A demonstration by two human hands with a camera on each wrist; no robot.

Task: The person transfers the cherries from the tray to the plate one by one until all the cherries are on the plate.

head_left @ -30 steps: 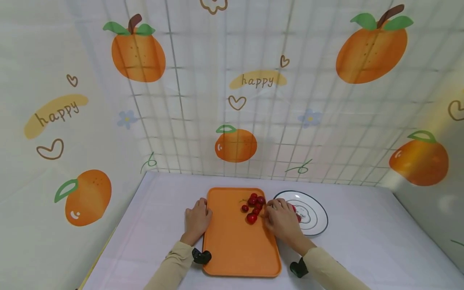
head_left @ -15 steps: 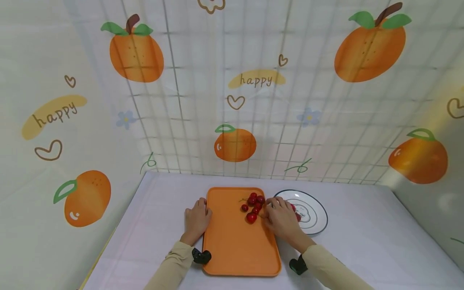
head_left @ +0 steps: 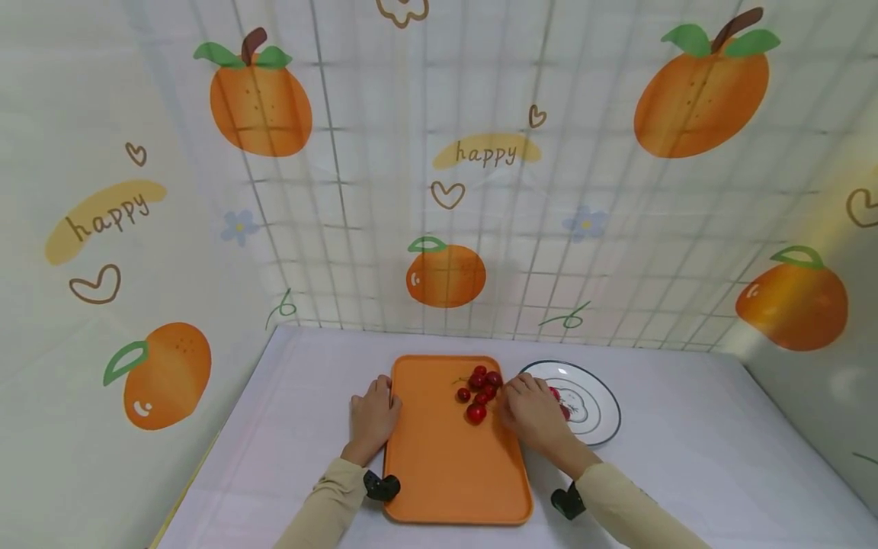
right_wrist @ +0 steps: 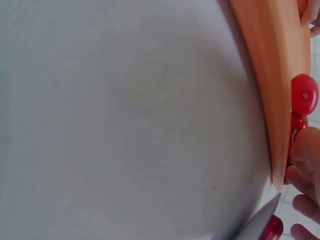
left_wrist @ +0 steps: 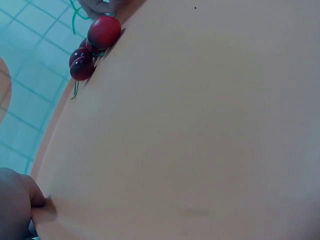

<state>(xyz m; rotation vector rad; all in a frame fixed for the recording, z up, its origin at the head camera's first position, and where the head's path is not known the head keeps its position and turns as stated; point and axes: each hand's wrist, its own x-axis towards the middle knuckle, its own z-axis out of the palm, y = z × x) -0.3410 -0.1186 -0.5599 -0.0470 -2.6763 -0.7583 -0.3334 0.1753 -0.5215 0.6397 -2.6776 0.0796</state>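
My left hand (head_left: 373, 418) grips the left rim of an orange tray (head_left: 453, 473), the thumb over the edge. In the left wrist view that thumb (left_wrist: 17, 202) presses at the tray's corner. Several red cherries (head_left: 476, 413), some with stems, lie in a cluster near the tray's far right side. My right hand (head_left: 533, 415) is at the tray's right rim beside them, fingers curled. In the right wrist view its thumb and forefinger (right_wrist: 306, 160) come together at a stemmed cherry (right_wrist: 298, 122); the fingers partly hide the contact.
A white plate (head_left: 607, 415) with a dark rim stands right of the tray, partly behind my right hand. Red fruit (head_left: 565, 412) shows on it. A fruit-printed curtain (head_left: 446, 213) hangs behind the white-covered table (head_left: 686, 457).
My right hand has shifted very slightly at the cherries, and one cherry near its fingertips has moved a little to the left. My left hand stays on the tray rim.
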